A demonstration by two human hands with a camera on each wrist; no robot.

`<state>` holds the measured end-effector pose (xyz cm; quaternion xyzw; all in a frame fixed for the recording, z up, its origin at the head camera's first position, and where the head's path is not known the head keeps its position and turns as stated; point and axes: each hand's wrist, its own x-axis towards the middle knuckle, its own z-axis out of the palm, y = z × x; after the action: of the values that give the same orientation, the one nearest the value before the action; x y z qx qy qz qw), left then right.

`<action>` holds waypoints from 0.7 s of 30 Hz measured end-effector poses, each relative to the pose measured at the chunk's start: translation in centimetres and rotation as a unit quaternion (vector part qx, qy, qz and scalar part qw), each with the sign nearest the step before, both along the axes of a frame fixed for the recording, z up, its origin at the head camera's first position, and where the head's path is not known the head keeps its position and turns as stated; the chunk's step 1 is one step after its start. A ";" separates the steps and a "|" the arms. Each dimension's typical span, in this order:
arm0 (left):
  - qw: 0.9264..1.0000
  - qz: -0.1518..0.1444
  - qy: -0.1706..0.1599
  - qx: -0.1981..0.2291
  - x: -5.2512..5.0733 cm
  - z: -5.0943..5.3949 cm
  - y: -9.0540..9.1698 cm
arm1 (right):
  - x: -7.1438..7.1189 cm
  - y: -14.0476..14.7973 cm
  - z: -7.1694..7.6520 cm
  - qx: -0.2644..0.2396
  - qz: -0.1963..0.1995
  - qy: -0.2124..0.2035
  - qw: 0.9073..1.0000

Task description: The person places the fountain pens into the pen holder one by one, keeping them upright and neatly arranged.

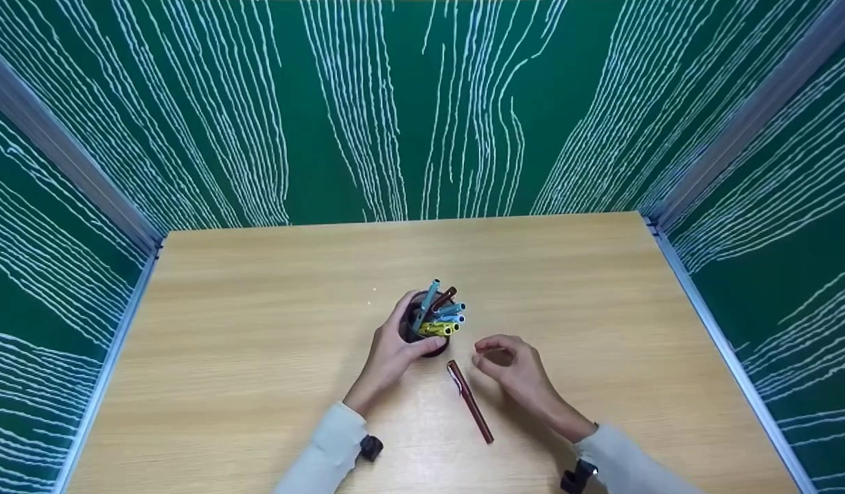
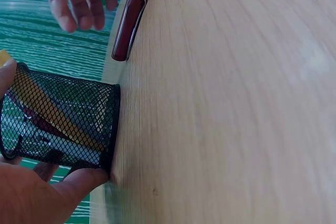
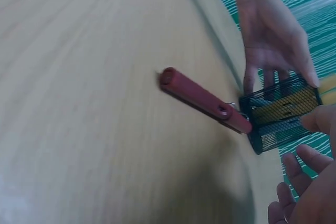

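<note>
My left hand [image 1: 389, 350] grips a black mesh pen holder [image 2: 63, 116] from its left side, thumb across the near side. Several pens stand in the holder: teal, light blue, yellow-green [image 1: 437, 329] and a dark red one [image 1: 444, 298]. A dark red pen [image 1: 471, 405] with a metal clip lies on the table in front of the holder, its clip end toward it. To the right of that pen hovers my right hand [image 1: 518, 370], fingers bent and nothing between them. Its fingers point toward the holder in the right wrist view.
The light wooden table [image 1: 257, 295] is bounded by green walls [image 1: 422, 103] with white wavy lines at the back and both sides. Small white specks [image 1: 371, 296] lie left of the holder. A dark wrist device [image 1: 371, 448] sits on each sleeve.
</note>
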<state>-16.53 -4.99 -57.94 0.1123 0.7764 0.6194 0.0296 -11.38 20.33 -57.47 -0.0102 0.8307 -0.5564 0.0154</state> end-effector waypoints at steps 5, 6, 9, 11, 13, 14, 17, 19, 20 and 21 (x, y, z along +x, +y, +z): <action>1.000 0.000 -0.002 0.005 0.1 0.0 0.0 | 0.8 0.0 -0.6 0.038 0.004 0.013 0.999; 1.000 0.000 -0.002 0.006 0.1 0.0 0.0 | 0.9 0.0 -0.7 0.043 0.006 0.015 0.999; 1.000 0.000 -0.001 0.008 0.1 0.0 0.0 | 1.4 -0.1 -1.0 0.051 0.019 0.022 0.998; 1.000 0.001 -0.001 0.008 0.1 0.0 0.0 | 1.6 -0.2 -1.3 0.049 0.029 0.030 0.998; 1.000 0.002 -0.002 0.007 0.1 0.0 0.0 | 1.9 -0.2 -1.5 0.042 0.036 0.040 0.998; 1.000 0.002 -0.003 0.007 0.1 0.0 0.0 | 2.0 -0.2 -1.7 0.038 0.038 0.044 0.998; 1.000 0.001 -0.001 0.011 0.0 -0.1 0.0 | 2.4 -0.4 -2.1 0.027 0.036 0.056 0.997; 1.000 0.000 0.000 0.010 0.0 -0.1 0.0 | 2.7 -0.7 -2.4 0.033 0.030 0.064 0.997; 1.000 0.000 0.002 0.010 0.0 -0.1 0.0 | 2.8 -0.8 -2.5 0.038 0.027 0.067 0.997; 1.000 0.000 0.004 0.008 0.0 -0.2 0.0 | 2.9 -0.9 -2.6 0.043 0.024 0.070 0.996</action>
<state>-16.54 -5.04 -58.10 0.1153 0.7715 0.6252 0.0258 -8.45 19.41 -60.12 -0.0682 0.8526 -0.5173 -0.0289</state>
